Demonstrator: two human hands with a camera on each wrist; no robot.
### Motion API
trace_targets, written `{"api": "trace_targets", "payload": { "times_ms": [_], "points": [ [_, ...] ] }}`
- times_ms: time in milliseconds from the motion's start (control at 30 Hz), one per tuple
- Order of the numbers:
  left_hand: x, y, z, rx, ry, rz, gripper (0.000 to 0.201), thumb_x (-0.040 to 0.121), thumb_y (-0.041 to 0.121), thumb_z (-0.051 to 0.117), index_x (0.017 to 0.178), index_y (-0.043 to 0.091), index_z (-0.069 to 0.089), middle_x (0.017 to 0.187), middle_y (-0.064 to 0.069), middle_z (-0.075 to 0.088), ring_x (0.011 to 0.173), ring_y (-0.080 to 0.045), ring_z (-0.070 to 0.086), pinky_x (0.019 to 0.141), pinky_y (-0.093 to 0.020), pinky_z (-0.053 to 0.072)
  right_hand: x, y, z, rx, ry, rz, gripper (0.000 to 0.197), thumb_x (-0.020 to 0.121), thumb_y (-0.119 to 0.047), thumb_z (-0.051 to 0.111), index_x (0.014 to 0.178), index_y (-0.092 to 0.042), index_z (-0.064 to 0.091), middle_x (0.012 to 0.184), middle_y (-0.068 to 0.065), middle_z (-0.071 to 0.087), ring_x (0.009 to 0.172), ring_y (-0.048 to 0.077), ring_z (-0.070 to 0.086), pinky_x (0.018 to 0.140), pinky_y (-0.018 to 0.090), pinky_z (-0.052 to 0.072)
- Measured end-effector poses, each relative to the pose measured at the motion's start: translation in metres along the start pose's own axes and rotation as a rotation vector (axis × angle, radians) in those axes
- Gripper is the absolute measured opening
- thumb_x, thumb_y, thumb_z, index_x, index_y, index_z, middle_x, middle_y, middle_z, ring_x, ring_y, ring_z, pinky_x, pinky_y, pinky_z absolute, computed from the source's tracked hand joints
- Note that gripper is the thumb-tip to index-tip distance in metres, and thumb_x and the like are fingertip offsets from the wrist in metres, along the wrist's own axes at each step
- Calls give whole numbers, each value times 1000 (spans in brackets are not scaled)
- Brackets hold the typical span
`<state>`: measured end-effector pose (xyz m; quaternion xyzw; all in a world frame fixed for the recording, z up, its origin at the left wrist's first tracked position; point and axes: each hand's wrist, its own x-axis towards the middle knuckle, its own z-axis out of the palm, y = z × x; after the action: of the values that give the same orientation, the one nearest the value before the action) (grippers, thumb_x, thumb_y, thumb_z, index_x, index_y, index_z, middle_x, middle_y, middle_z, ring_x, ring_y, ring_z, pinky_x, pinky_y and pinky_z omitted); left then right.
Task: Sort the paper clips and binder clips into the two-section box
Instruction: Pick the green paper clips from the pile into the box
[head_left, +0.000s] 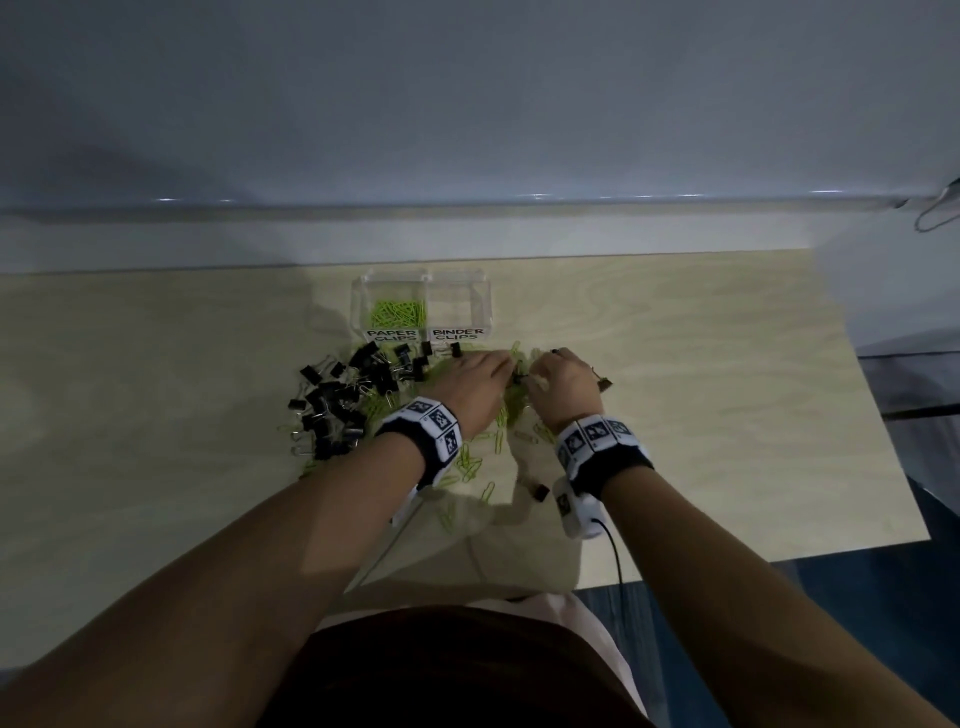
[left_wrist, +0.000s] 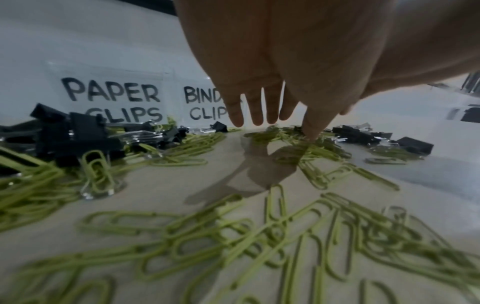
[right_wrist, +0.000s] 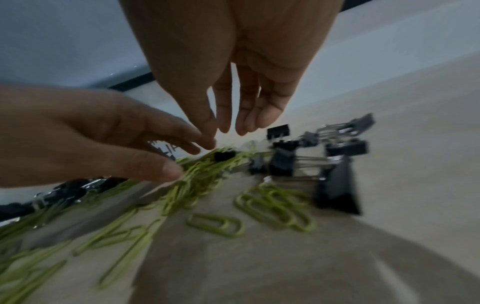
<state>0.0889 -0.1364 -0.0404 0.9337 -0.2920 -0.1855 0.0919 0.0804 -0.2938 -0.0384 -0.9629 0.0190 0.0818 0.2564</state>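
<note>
The clear two-section box stands at the table's back, labelled PAPER CLIPS and BINDER CLIPS. Its left section holds green paper clips; the right one looks bare. Black binder clips are heaped to the left and green paper clips are strewn in front. My left hand reaches forward with straight fingers, its thumb tip touching the green clips. My right hand hangs just above the pile, fingers relaxed, holding nothing. A small black binder clip lies on the green clips between the two hands.
More binder clips lie right of my right hand, and one sits alone by my right wrist. The table's right edge drops to a blue floor. A cable trails from the right wrist camera.
</note>
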Motion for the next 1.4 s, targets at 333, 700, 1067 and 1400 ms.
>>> {"api": "trace_targets", "payload": {
  "times_ms": [333,700,1067,1400],
  "points": [
    [-31,-18,9,56,-3,5,38,96,16,41,133,8,48,145,-8,37,133,-26,31,110,-39,28,1,-6,8,122,-69,76,9,77,-11,60,79,-3,63,86,15,60,78,31,57,65,31,46],
    [32,10,-2,116,7,133,65,84,-4,47,144,18,29,156,-5,19,141,-27,23,114,-45,28,-30,51,-14,-8,153,17,11,77,-8,62,85,-7,69,86,13,61,79,32,55,68,40,51],
    [-30,-25,27,84,-63,122,61,90,3,46,146,18,26,155,-1,21,142,-26,18,116,-42,26,-26,19,4,-168,-120,-107,27,78,7,54,102,1,65,101,17,58,97,36,51,77,43,50],
    [0,21,7,85,-3,159,52,91,7,47,141,16,37,151,-3,29,136,-25,26,108,-42,30,-35,46,-8,16,-91,-157,16,66,12,59,72,-2,65,80,16,56,64,24,51,61,28,51]
  ]
}}
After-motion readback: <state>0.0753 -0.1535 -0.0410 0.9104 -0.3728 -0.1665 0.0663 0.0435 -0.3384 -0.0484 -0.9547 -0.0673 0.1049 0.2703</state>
